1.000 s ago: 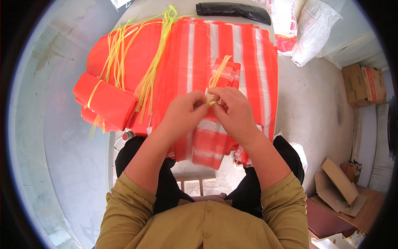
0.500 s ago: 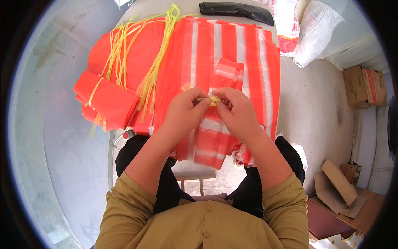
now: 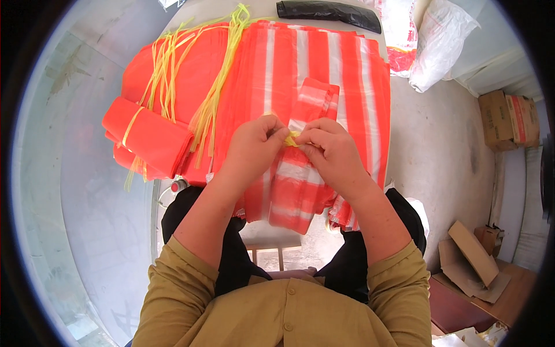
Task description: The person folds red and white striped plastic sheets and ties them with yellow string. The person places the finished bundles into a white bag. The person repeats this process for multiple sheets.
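In front of me a folded bundle of red-and-white striped plastic bags [image 3: 293, 188] lies on a wide stack of the same striped bags [image 3: 260, 75]. A yellow plastic tie strip [image 3: 293, 139] crosses the bundle's middle. My left hand [image 3: 258, 141] pinches the strip at the bundle's left side. My right hand [image 3: 329, 147] is closed on the strip just to the right, its fingertips close to the left ones. The strip's knot or crossing is partly hidden by my fingers.
Rolled red bundles [image 3: 147, 136] with yellow ties lie on the left. Loose yellow strips [image 3: 217, 98] drape over red sheets. A black plastic roll [image 3: 329, 15] lies at the table's far edge. White sacks [image 3: 442, 43] and cardboard boxes [image 3: 509, 121] stand on the right.
Both hands have shifted slightly left. The right fingers have closed in more over the yellow strip. The bundle stays in nearly the same place.
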{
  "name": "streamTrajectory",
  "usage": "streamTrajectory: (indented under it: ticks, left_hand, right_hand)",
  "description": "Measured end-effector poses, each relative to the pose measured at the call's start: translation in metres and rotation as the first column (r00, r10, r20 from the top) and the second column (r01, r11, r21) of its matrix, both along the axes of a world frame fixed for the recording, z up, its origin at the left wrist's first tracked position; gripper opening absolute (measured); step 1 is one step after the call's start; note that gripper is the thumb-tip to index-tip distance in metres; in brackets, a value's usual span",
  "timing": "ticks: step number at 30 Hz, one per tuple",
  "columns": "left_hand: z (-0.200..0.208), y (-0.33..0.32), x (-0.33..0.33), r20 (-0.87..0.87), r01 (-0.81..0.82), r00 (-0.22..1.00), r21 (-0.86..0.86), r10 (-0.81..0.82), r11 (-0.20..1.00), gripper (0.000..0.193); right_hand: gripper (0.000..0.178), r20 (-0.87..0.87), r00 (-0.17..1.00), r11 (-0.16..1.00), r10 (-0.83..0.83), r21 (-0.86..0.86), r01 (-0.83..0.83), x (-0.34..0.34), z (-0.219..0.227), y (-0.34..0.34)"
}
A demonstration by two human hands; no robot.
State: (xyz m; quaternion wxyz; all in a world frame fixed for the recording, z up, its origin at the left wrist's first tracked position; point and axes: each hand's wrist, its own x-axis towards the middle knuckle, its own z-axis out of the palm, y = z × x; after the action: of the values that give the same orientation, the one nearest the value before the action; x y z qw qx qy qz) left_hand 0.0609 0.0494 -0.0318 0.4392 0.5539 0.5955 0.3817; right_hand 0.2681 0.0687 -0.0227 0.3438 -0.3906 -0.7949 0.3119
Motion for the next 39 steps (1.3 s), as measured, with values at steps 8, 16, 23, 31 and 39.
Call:
streamTrajectory:
  ticks: [8, 16, 23, 31, 39]
  left_hand:
    - [0.008, 0.009, 0.008, -0.488, 0.027, 0.868, 0.225, 0.089, 0.974, 0.016]
    - [0.008, 0.010, 0.021, -0.523, -0.058, 0.826, 0.292, 0.211, 0.955, 0.014]
    - [0.025, -0.032, 0.002, -0.300, 0.107, 0.952, 0.145, -0.060, 0.984, 0.014]
    - [0.036, -0.036, -0.006, 0.433, 0.095, 0.900, -0.312, 0.052, 0.945, 0.032]
    - [0.032, -0.038, 0.007, 0.755, 0.191, 0.618, -0.413, 0.217, 0.891, 0.037]
  right_hand:
    - [0.010, 0.188, 0.982, 0.990, 0.035, 0.125, -0.059, 0.023, 0.010, -0.011]
    - [0.040, 0.122, 0.987, 0.994, -0.109, 0.036, 0.105, 0.037, 0.020, -0.018]
    - [0.067, 0.322, 0.945, 0.919, -0.062, -0.352, 0.180, 0.034, 0.026, -0.013]
    - [0.067, -0.609, 0.780, 0.654, -0.143, -0.650, -0.387, 0.027, 0.061, -0.031]
    - [0.076, -0.176, 0.925, 0.849, -0.337, -0.482, 0.218, 0.011, 0.016, -0.019]
